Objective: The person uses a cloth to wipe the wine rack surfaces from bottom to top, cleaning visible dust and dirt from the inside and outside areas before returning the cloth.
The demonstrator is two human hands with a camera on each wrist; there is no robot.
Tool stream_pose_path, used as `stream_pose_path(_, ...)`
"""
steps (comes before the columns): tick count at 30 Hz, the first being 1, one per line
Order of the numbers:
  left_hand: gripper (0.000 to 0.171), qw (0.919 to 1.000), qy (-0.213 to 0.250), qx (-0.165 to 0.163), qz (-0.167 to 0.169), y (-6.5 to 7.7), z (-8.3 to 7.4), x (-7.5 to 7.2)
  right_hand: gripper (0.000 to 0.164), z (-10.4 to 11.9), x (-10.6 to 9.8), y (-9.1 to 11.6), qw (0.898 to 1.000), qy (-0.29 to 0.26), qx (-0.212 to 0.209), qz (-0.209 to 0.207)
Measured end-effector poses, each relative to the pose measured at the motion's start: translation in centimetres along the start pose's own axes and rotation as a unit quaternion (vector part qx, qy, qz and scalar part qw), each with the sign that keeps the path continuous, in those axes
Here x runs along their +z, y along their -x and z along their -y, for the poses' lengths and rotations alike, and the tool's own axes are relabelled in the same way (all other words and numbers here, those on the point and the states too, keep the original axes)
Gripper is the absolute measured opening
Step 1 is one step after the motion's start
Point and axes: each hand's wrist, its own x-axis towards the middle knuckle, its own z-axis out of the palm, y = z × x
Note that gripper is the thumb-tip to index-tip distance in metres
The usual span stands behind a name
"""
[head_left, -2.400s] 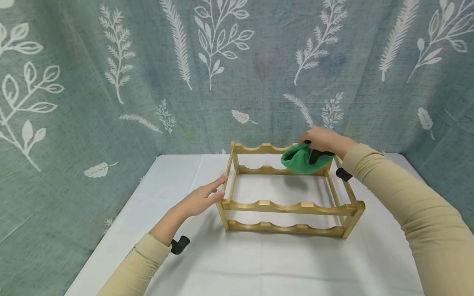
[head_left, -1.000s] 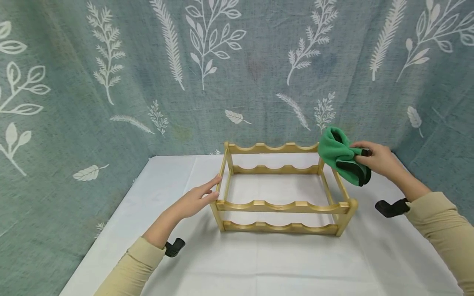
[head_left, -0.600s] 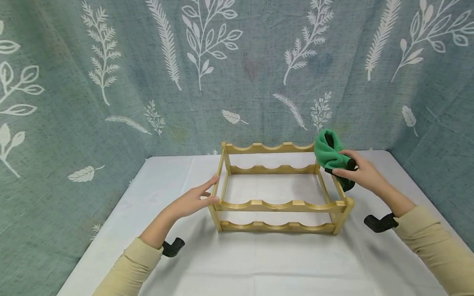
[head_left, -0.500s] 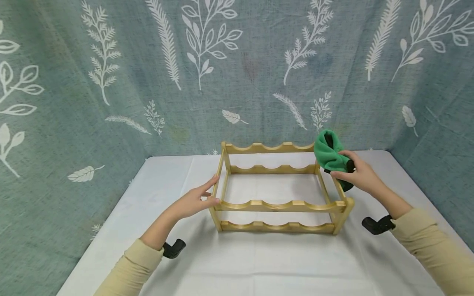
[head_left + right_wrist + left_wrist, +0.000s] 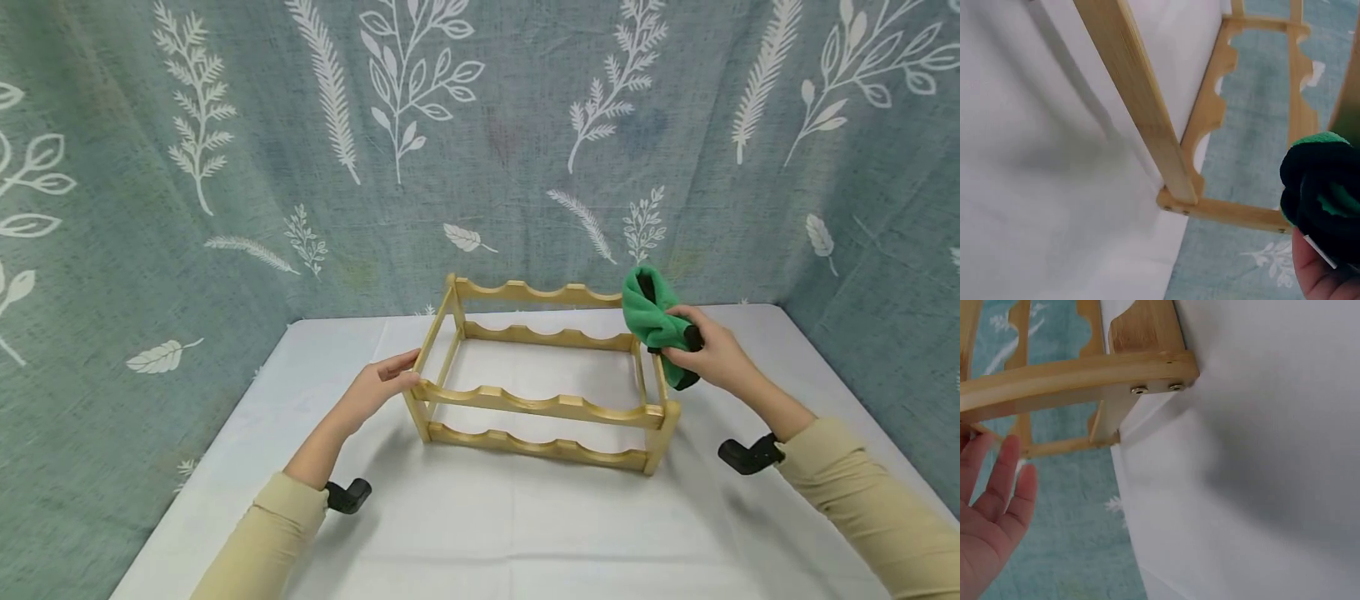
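A light wooden wine rack (image 5: 528, 406) with scalloped rails stands on the white-covered table, its left end raised so that it slopes down to the right. My left hand (image 5: 367, 396) holds the rack's left upper side bar between thumb and fingers; in the left wrist view the lower fingers (image 5: 1004, 469) stay relaxed below the bar. At the right end my right hand (image 5: 716, 350) grips a bunched green cloth (image 5: 648, 321) with black edges against the upper side bar. The right wrist view shows the cloth's dark folds (image 5: 1310, 165) and a small white label by the fingers.
White cloth covers the table (image 5: 510, 533). A blue-green curtain (image 5: 525, 208) with white leaf prints hangs close behind the rack and along both sides. Black camera mounts (image 5: 348, 496) sit on both wrists.
The right hand has carried the green cloth from the back rail to the right side bar, then forward along it. The left hand has closed on the rack, whose left end has risen.
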Motion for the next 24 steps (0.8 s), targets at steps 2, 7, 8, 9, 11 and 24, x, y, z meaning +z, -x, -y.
stream_pose_path(2,0.06,0.9999,0.011,-0.001,-0.01,-0.6,0.4,-0.5,0.057,0.2,0.1,0.2,1.0,-0.003,-0.004,-0.001)
stream_pose_path(7,0.057,0.9982,0.029,-0.007,-0.052,-2.0,1.4,-1.6,0.055,0.7,0.5,0.8,1.0,-0.019,-0.022,0.008)
stream_pose_path(8,0.058,0.9972,0.032,-0.014,-0.067,-2.2,1.5,-1.8,0.054,0.8,0.7,0.9,0.999,-0.02,-0.027,0.01)
stream_pose_path(9,0.058,0.9958,0.034,-0.019,-0.083,-2.5,1.5,-2.0,0.054,0.9,0.9,1.0,0.999,-0.019,-0.033,0.011)
stream_pose_path(11,0.056,0.9913,0.037,-0.029,-0.123,-2.8,1.6,-2.3,0.052,1.1,1.3,1.1,0.999,-0.01,-0.051,0.011)
stream_pose_path(24,0.047,0.9528,-0.056,0.044,-0.295,-3.0,0.5,-1.1,0.051,4.1,-0.9,0.7,0.994,0.05,-0.092,0.02)
